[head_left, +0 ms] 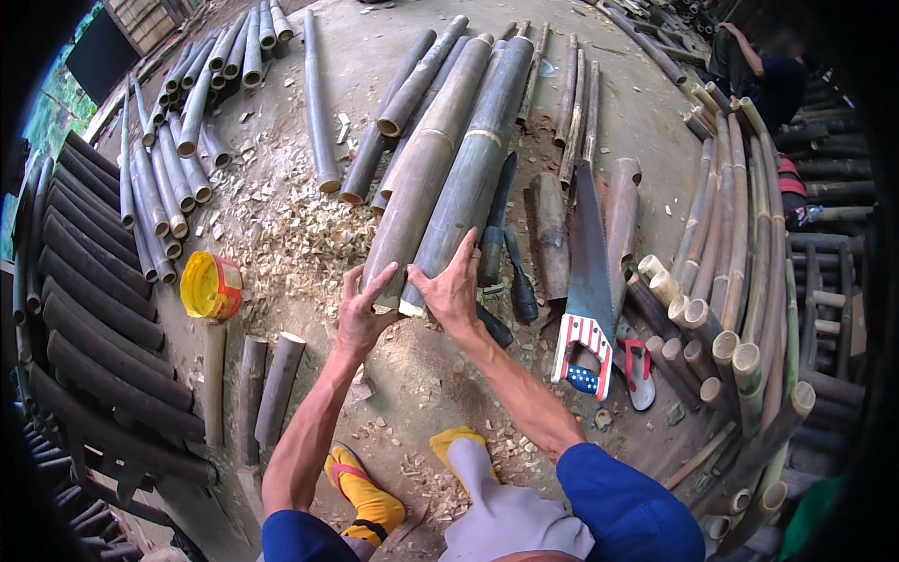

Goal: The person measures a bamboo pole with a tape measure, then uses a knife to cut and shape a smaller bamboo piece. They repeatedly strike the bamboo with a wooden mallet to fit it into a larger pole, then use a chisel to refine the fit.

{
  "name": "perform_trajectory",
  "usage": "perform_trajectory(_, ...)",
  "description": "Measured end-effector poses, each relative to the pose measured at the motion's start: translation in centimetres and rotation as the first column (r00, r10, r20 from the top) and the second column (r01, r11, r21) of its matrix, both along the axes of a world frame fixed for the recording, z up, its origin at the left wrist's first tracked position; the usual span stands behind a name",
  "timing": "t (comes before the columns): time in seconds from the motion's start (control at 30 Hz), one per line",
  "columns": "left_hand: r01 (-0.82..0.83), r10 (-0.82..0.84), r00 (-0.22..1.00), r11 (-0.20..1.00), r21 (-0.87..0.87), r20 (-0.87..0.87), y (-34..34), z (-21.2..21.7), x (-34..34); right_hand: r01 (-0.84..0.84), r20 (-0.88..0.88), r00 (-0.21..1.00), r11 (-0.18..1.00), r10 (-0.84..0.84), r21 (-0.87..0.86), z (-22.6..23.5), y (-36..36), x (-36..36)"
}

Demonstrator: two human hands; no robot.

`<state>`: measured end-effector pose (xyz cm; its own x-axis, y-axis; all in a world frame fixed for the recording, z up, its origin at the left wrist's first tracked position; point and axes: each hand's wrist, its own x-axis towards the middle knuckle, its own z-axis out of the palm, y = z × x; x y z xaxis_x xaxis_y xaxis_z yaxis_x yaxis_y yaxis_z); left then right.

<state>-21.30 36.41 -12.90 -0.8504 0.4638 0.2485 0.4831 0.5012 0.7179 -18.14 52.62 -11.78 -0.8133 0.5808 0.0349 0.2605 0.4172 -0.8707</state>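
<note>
Two thick grey-brown bamboo poles lie side by side before me, their near ends close together. My left hand (363,312) grips the near end of the left bamboo pole (426,155), its fingers against the outer side and thumb toward the cut end. Around the outer side of the right bamboo pole (473,155), my right hand (451,286) is closed near the pale cut end, the thumb on top. Right of that hand lie a dark long-bladed knife (501,211) and a dark-handled tool (521,281). A handsaw (588,272) with a striped, starred handle rests farther right.
Wood chips (290,225) cover the ground at left. A yellow tub (211,286) sits atop an upright bamboo piece. Bamboo stacks (183,103) stand far left, and more poles (740,234) line the right. A slipper (637,375) lies by the saw. Another person (773,80) is at far right.
</note>
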Motion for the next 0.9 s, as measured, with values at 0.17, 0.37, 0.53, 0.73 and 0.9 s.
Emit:
perform_trajectory(0.17,-0.020,0.018,0.998,0.999,-0.042,-0.055,0.2,-0.4,0.3,-0.032,0.028,0.999,0.998,0.030,0.062,0.7,0.1,-0.2)
perform_trajectory(0.37,-0.044,0.033,0.992,0.995,-0.088,-0.123,0.6,-0.5,1.0,-0.020,-0.022,1.000,1.000,0.020,-0.012,-0.9,0.3,-0.3)
perform_trajectory(0.53,-0.066,0.049,0.992,0.988,-0.142,-0.117,0.6,-0.6,1.2,-0.043,-0.122,0.992,0.980,0.019,-0.196,-3.0,-0.2,0.2)
perform_trajectory(0.73,-0.036,0.052,0.988,0.993,-0.111,0.146,-0.1,0.2,0.6,-0.013,-0.138,0.990,0.985,-0.011,-0.174,-3.8,-0.4,0.0)
perform_trajectory(0.9,-0.167,-0.286,0.573,0.877,0.451,0.768,-2.8,-0.6,-2.9,-0.020,-0.119,0.993,0.942,-0.021,-0.334,-2.9,-1.0,-0.2)
